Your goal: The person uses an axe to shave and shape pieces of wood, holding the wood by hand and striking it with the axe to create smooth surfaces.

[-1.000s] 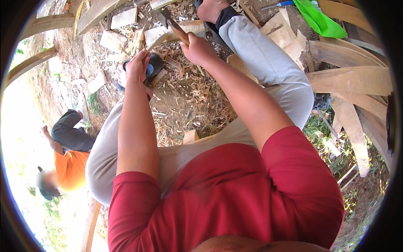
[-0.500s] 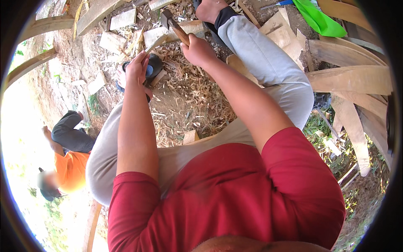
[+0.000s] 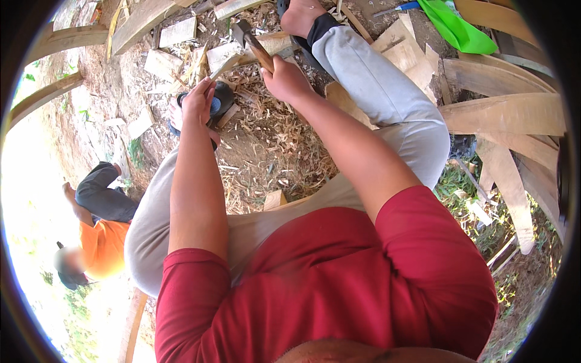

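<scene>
My right hand (image 3: 287, 78) is wrapped round the wooden handle of a hatchet (image 3: 260, 53), whose dark metal head points up and away from me. In my left hand (image 3: 198, 100) is a thin, pale strip of wood (image 3: 226, 65), pinched near its lower end and slanting up to the right. The strip's far end lies close to a squared timber (image 3: 273, 43) on the ground, below the hatchet head; whether they touch I cannot tell.
Wood shavings (image 3: 278, 136) cover the ground between my legs. Curved planks (image 3: 505, 115) are stacked at the right, near a green bag (image 3: 463, 29) and a blue-handled tool (image 3: 407, 6). Offcuts (image 3: 177, 32) lie at the far left. A person in orange (image 3: 104, 245) sits at the left.
Both hands have shifted very slightly toward me, with the hatchet and wood strip still held. The hatchet head stays just above the strip and timber.
</scene>
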Available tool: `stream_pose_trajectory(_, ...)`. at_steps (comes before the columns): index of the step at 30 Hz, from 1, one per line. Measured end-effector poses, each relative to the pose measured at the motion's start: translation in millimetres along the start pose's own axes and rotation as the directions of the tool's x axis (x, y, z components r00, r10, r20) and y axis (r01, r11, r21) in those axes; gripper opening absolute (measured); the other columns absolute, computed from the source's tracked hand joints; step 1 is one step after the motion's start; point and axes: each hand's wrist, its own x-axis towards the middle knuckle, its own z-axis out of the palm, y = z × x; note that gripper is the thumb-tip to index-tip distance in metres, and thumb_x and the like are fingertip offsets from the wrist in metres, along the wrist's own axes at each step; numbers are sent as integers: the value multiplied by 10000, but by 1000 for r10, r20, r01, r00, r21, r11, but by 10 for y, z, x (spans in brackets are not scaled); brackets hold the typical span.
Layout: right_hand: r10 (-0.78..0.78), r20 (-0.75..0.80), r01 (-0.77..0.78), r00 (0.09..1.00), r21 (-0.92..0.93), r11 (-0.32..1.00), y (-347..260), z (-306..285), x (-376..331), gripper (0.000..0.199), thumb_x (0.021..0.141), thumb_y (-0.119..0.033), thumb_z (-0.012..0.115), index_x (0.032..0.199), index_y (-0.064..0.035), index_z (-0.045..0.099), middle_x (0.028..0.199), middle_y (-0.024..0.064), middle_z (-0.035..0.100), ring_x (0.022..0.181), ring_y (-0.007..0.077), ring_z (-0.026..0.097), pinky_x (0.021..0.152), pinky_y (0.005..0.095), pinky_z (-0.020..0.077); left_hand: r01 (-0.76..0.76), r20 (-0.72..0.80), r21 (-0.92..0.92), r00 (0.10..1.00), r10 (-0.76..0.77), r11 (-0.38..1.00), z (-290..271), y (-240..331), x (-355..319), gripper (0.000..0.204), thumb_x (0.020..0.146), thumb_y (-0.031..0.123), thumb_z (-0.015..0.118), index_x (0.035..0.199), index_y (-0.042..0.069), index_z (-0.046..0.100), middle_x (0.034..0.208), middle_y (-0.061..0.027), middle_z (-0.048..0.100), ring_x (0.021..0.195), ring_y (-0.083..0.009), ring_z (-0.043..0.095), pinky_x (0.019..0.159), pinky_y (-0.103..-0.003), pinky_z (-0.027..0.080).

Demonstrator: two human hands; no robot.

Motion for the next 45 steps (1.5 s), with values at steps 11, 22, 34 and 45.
stream_pose_trajectory(11,-19,76,24,997,-73,997,49,43,75,371,1005,-357,598,1168,-24,612,1002,241,736,955,416,726,846,526,568,26,-60,-13,998,-27,1000,-16,-22,39,271,1008,134,710,1220,-34,689,1129,-85,746,1036,-168,739,794,-175,595)
stream_pose_trajectory(22,-26,71,31,997,-61,998,82,-55,65,389,1001,-364,601,1170,-14,624,1004,236,743,962,411,726,860,513,563,-35,27,75,999,33,997,13,65,-90,392,1012,110,700,1351,-57,598,1268,-123,676,1182,-194,684,951,-223,564)
stream_pose_trajectory(34,36,-7,-36,999,23,999,129,-214,-274,406,1016,-358,584,1196,5,598,1039,284,719,1025,450,699,912,542,538,-311,75,646,935,348,697,224,196,-310,408,852,215,852,1216,50,772,976,-67,782,840,-112,695,809,-262,553)
stream_pose_trajectory(45,-64,-49,60,997,-82,995,2,-65,-142,354,1014,-359,593,1143,-30,574,877,222,723,853,434,720,768,557,560,-248,46,845,916,398,474,504,394,-325,418,819,383,830,1137,112,819,982,-122,801,912,-243,753,888,-351,562)
